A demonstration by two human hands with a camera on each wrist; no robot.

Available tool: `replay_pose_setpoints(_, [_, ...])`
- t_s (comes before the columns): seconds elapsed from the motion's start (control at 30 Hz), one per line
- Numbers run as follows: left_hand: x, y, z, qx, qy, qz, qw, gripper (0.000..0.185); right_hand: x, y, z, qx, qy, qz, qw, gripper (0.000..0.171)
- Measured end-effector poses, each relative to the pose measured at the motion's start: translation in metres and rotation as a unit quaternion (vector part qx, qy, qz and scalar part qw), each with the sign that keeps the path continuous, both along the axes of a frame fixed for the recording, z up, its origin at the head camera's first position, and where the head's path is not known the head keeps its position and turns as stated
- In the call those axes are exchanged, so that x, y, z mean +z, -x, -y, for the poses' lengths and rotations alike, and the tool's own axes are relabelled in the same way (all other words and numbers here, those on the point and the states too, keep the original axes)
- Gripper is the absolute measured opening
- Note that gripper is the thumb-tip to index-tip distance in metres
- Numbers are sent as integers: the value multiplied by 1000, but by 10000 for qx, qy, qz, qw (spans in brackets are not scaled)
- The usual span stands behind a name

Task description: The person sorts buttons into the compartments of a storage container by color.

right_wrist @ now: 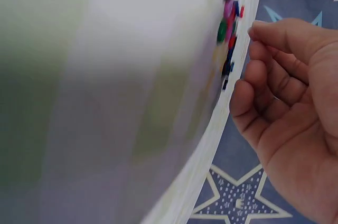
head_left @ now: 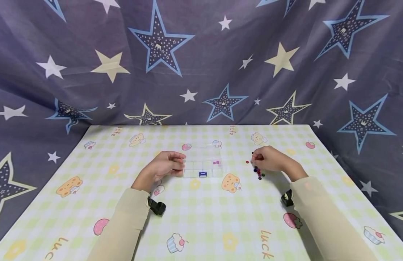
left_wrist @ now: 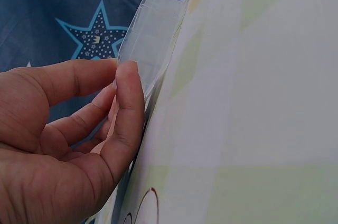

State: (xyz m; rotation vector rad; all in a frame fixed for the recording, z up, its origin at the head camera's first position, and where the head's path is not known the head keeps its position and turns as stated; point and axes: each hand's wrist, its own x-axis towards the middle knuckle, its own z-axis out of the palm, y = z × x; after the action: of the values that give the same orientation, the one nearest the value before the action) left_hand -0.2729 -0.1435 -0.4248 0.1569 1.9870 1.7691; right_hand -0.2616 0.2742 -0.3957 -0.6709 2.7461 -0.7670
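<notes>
A clear plastic compartment box (head_left: 196,173) lies with its lid (head_left: 201,151) folded back and a blue latch (head_left: 202,174) at the front. Small magenta beads (head_left: 216,162) sit in a compartment at its right. My left hand (head_left: 167,165) holds the box's left end; the left wrist view shows thumb and fingertips against the clear wall (left_wrist: 150,34). Over a loose group of small coloured beads (head_left: 259,173), my right hand (head_left: 269,158) hovers with bent fingers and thumb and index tips close together. Whether a bead is between those tips cannot be seen.
One red bead (head_left: 247,162) lies apart, left of the right hand, and a dark one (head_left: 252,153) lies behind. A checked, cartoon-printed cloth (head_left: 201,210) covers the table. A star-patterned curtain (head_left: 201,65) hangs along the far edge.
</notes>
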Motion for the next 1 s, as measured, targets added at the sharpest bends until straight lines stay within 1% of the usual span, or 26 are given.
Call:
replay_pose_setpoints(0.13, [1, 0, 0, -9, 5, 8, 10000, 48, 1, -5, -12, 4, -63, -7, 10000, 8])
replay_pose_setpoints(0.3, [2, 0, 1, 32, 15, 10, 10000, 48, 1, -8, -20, 163, -104, 74, 9998, 10])
replay_pose_setpoints(0.63, [2, -2, 0, 57, -15, -1, 10000, 47, -1, -6, -18, 256, -159, 278, 9992, 10])
replay_pose_setpoints(1.0, [0, 0, -2, 58, -35, 29, 10000, 47, -4, -9, -19, 422, -149, 136, 9989, 10])
